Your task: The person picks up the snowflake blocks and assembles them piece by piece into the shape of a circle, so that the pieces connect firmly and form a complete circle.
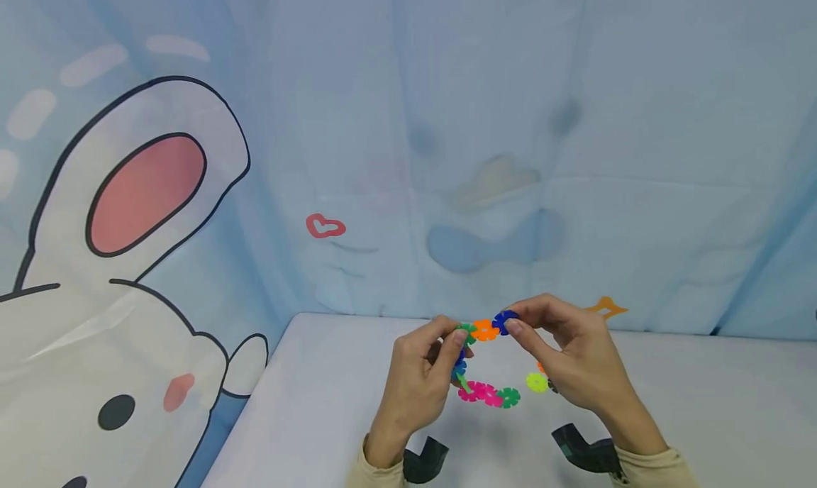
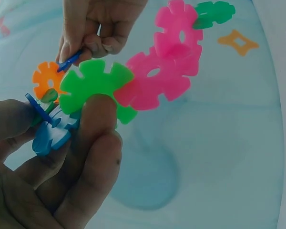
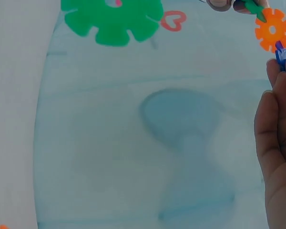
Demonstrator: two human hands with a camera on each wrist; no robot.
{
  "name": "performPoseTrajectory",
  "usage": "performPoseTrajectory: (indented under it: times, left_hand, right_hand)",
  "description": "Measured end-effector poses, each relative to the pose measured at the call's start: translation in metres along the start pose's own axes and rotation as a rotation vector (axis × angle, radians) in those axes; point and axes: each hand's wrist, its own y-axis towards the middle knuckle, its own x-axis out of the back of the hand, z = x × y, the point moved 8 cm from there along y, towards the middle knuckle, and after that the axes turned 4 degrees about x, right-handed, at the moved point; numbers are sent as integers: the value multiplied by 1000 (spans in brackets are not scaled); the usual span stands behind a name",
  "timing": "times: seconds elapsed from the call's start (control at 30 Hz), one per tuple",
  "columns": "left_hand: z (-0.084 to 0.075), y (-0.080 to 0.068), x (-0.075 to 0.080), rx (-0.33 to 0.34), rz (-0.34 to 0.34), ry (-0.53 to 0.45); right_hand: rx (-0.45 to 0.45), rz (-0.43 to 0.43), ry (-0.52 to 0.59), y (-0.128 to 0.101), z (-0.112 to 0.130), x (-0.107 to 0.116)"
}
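A chain of snowflake-shaped plastic discs is held above the white table. My left hand pinches the chain near its green disc, which joins an orange disc. My right hand pinches a dark blue disc against the orange one. Below the left fingers hang blue pieces, two pink discs and a green end disc. In the left wrist view the left fingers sit under a green disc joined to pink discs. The right wrist view shows the orange disc and blue disc at the right fingertips.
A loose yellow-green disc lies on the table beside my right hand, with an orange piece half hidden behind it. A blue cartoon backdrop with a white rabbit hangs behind the table's far edge. Black wrist mounts show at both cuffs.
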Motion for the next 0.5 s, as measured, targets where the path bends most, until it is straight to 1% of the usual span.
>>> performPoseTrajectory:
  times: [0.13, 0.3, 0.5]
  left_hand:
    - [-4, -1, 1, -19, 2, -2]
    - [-6, -1, 1, -26, 9, 8]
    - [-9, -1, 3, -60, -11, 45]
  right_hand:
    - [33, -14, -29, 0, 5, -2]
    - [73, -31, -50, 0, 10, -2]
    - [67, -44, -60, 0, 15, -2]
